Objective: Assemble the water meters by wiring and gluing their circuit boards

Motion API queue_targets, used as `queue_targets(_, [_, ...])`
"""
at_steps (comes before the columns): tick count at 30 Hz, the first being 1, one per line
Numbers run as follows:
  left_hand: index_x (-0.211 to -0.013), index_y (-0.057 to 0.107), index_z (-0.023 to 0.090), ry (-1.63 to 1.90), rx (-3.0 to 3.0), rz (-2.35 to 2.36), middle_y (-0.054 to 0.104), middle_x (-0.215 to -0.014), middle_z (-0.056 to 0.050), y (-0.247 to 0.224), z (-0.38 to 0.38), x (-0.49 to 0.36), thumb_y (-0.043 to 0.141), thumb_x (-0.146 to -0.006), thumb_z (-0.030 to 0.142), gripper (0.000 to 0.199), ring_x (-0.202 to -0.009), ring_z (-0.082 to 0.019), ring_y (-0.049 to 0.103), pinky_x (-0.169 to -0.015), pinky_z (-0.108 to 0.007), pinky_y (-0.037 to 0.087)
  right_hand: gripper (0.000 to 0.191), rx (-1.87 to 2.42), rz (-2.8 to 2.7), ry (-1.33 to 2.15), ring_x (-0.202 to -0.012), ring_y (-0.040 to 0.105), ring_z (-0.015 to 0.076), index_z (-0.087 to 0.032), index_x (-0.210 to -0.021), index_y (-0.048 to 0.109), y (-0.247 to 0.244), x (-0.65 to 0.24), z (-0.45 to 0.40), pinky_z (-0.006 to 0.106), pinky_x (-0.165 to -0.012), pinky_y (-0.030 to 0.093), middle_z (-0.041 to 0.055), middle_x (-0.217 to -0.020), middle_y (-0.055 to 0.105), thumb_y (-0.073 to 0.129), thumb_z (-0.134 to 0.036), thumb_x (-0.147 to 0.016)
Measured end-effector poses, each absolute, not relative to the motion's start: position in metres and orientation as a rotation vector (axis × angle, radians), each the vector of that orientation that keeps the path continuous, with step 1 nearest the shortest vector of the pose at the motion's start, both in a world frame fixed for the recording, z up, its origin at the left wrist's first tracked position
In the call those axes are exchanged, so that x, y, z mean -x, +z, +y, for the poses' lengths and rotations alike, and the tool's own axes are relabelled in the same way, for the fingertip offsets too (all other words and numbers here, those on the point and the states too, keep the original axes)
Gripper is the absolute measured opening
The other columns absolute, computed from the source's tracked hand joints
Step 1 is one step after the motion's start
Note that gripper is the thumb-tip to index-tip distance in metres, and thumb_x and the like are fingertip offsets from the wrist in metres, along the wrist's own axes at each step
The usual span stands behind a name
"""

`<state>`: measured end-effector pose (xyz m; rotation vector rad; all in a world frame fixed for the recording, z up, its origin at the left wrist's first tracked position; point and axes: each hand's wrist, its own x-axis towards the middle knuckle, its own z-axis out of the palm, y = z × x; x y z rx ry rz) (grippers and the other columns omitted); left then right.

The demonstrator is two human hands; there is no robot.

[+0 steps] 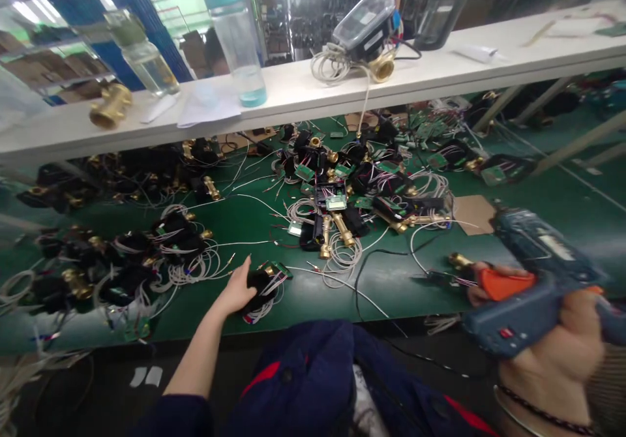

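My left hand (238, 288) is at the near edge of the green bench, its index finger and thumb spread apart. The thumb lies against a black meter housing (255, 291) with coiled grey cable and a small green circuit board (282, 269). At the right, my right hand (562, 349), with a dark bracelet at the wrist, is wrapped round a blue glue gun (552, 244) with an orange trigger (506, 284). Fingertips show beyond the trigger, beside a brass fitting (458, 260) and a wired part (440, 278) on the bench.
Meter housings with brass fittings (343, 229) and cables crowd the middle and left (130, 284). A cardboard piece (473, 214) lies at the right. Across the back runs a white shelf (288, 91) with bottles (239, 39) and a clear-lidded meter (366, 26). A black cord crosses the bench.
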<state>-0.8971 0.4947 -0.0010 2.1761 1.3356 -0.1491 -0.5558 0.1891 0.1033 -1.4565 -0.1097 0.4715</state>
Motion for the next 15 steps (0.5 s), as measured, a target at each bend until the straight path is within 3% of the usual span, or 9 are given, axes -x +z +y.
queue_targets(2, [-0.139, 0.028, 0.010, -0.193, -2.185, 1.321, 0.040, -0.136, -0.018, -0.006, 0.505, 0.860, 0.054, -0.079, 0.021, 0.067, -0.128, -0.028, 0.037, -0.109, -0.042, 0.031, 0.041, 1.307, -0.042, 0.532, -0.104, 0.062, 0.0304, -0.027, -0.079, 0.067, 0.100, 0.575, 0.211, 0.048, -0.084, 0.051, 0.0103, -0.099, 0.069, 0.046, -0.063, -0.081])
queue_targets(5, [-0.122, 0.048, 0.009, -0.340, -2.128, 1.343, 0.055, -0.116, -0.016, -0.025, 0.514, 0.806, 0.055, -0.087, 0.035, 0.044, -0.111, -0.028, 0.052, -0.099, -0.051, 0.040, 0.037, 1.215, -0.070, 0.664, -0.101, 0.063, 0.0318, -0.026, -0.076, 0.066, 0.092, 0.611, 0.235, 0.051, -0.089, 0.050, 0.0081, -0.083, 0.072, 0.059, -0.062, -0.073])
queue_targets(9, [-0.104, 0.057, 0.012, -0.439, -2.018, 1.267, 0.058, -0.104, -0.009, -0.047, 0.520, 0.777, 0.061, -0.085, 0.036, 0.031, -0.098, -0.021, 0.057, -0.088, -0.042, 0.049, 0.039, 1.290, -0.179, 0.825, -0.097, 0.065, 0.0314, -0.023, -0.078, 0.067, 0.075, 0.648, 0.249, 0.049, -0.092, 0.049, 0.0078, -0.078, 0.072, 0.061, -0.061, -0.072])
queue_targets(15, [-0.094, 0.059, 0.010, -0.245, -1.759, 1.142, 0.060, -0.090, -0.006, -0.029, 0.537, 0.821, 0.063, -0.084, 0.030, 0.023, -0.082, -0.017, 0.060, -0.077, -0.034, 0.053, 0.043, 1.368, -0.309, 1.060, -0.095, 0.064, 0.0303, -0.021, -0.090, 0.069, 0.060, 0.682, 0.259, 0.044, -0.090, 0.050, 0.0097, -0.095, 0.071, 0.069, -0.057, -0.068])
